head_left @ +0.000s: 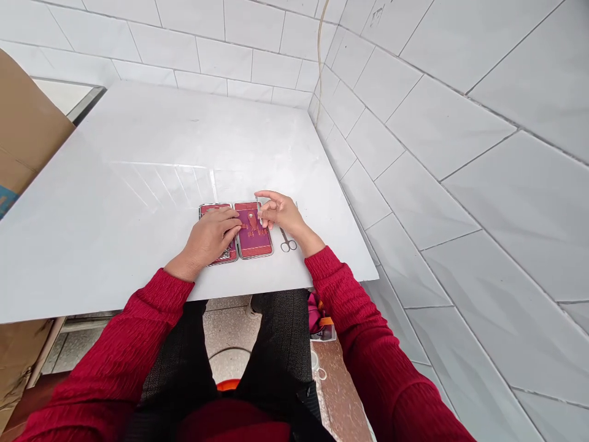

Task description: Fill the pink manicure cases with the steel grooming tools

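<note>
OK, right hand pinches a slim metal tool over the open case on the table; left hand fingers together near its hinge, can't tell if pinching. Suggest bracing case, gripping lightly.

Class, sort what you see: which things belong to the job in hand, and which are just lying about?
Job in hand:
open case, under the left hand
slim tool, in the right hand
scissors, probably, lying close by

Lying about:
cardboard box
cord in the corner
</note>
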